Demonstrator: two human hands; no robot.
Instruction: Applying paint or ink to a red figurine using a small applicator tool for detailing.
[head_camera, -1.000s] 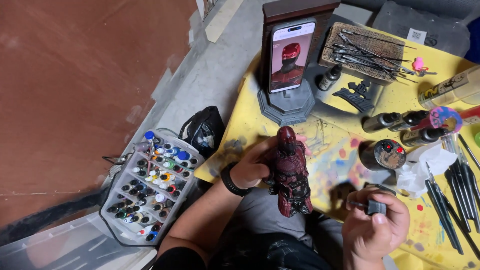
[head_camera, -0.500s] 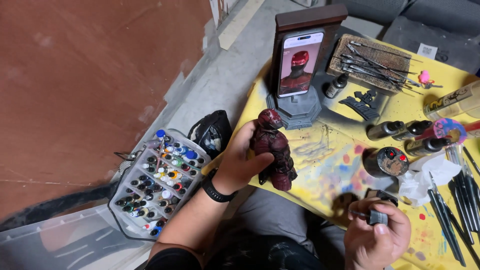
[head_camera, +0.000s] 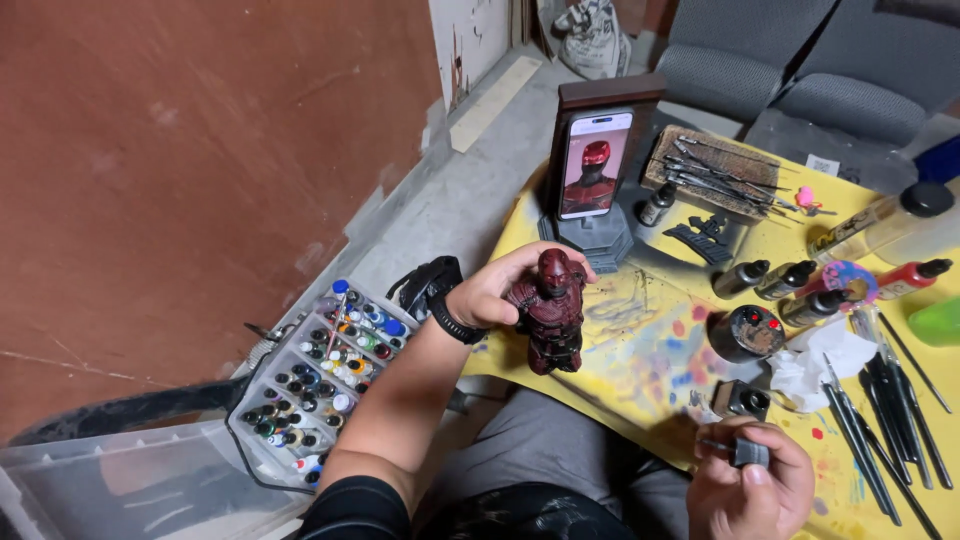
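Observation:
My left hand (head_camera: 497, 291) grips a dark red figurine (head_camera: 552, 311) of a masked, armoured character from behind, holding it upright over the near edge of a paint-stained yellow table (head_camera: 640, 345). My right hand (head_camera: 752, 488) is at the bottom right, fingers closed on a small grey tool or airbrush part (head_camera: 745, 453). A phone (head_camera: 593, 165) showing a red masked head stands on a dark stand just beyond the figurine.
A clear case of several small paint bottles (head_camera: 322, 375) sits on the floor to the left. On the table are dropper bottles (head_camera: 770, 278), a dark round jar (head_camera: 746, 331), crumpled tissue (head_camera: 815, 362), brushes (head_camera: 890, 400) and a board of metal tools (head_camera: 712, 168). Grey seats are behind.
My left hand has raised the figurine from a tilted position near my lap to upright and farther up toward the phone. My right hand stays low, still holding the small grey part.

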